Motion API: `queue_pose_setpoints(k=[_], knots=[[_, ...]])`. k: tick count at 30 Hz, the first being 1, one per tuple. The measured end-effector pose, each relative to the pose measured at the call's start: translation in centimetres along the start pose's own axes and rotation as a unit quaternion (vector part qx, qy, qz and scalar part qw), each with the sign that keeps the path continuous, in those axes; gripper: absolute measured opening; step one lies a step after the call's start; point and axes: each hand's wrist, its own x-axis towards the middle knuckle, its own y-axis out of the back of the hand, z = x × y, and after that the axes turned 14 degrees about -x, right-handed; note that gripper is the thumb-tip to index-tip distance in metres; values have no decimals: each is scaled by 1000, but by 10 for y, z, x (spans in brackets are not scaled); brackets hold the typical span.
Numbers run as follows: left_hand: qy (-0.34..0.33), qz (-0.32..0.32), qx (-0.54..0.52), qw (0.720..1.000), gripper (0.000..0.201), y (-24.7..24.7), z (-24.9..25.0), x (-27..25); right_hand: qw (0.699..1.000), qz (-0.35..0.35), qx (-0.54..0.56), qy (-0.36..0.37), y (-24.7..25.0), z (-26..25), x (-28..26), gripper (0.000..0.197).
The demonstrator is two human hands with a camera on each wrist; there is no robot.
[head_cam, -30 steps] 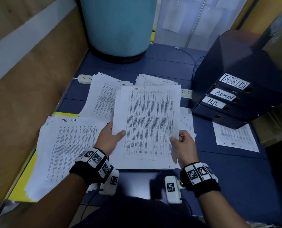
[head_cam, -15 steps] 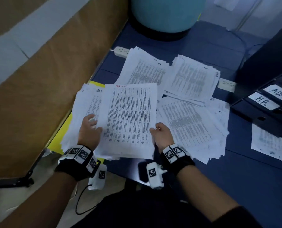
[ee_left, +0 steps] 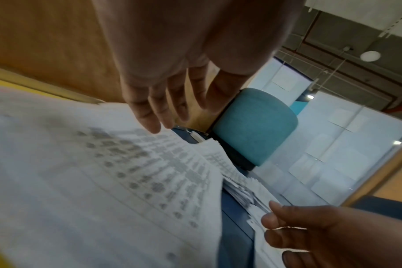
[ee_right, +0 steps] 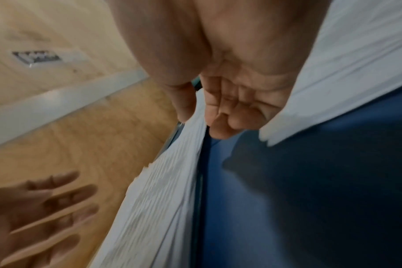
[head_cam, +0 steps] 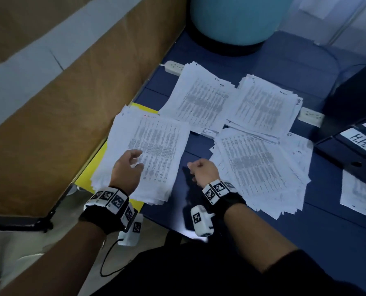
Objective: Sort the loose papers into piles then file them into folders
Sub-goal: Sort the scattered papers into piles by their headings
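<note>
On the blue desk (head_cam: pixel 284 242), just beside its left edge, the pile of papers (head_cam: pixel 154 150) headed in red now carries the sheet that both hands were holding up half a second ago; the sheet lies flat on top and neither hand grips it any more. The left hand (head_cam: pixel 127 169) hangs over the near part of that pile with fingers (ee_left: pixel 149 110) spread and nearly straight, holding nothing. The right hand (head_cam: pixel 203 169) has drawn off to the right of the pile, over bare desk, its fingers (ee_right: pixel 220 125) curled loosely inward and empty; the right wrist view shows them close to the pile's ragged right edge, though I cannot tell if they touch it. The pile is thick, its sheet edges fanned and uneven, and it rests on a yellow folder (head_cam: pixel 88 174) that sticks out toward the desk's left edge. To the right of the pile, past a strip of open blue surface, lies a loose stack (head_cam: pixel 261 167) of printed tables, and beyond the pile two more stacks (head_cam: pixel 201 99) sit side by side, overlapping slightly. A white power strip (head_cam: pixel 173 66) lies beyond those, before a round teal seat (head_cam: pixel 237 18). Dark binders (head_cam: pixel 361 142) labelled by hand stand well to the right.
</note>
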Motion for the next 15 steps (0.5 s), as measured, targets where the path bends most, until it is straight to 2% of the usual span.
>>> queue_pose_setpoints(k=[3,7,11,15], knots=[[-27,-56,-19,998,28,-42,11,2,998,34,44,-20,46,32,-3,19],[-54,-157,-20,986,28,-107,22,3,994,90,10,-59,112,82,-6,20],[-12,-237,0,971,30,-168,25,3,983,146,-21,-112,165,126,-8,18],[33,-255,31,966,32,-216,26,-4,973,148,-83,-160,201,157,-3,14]])
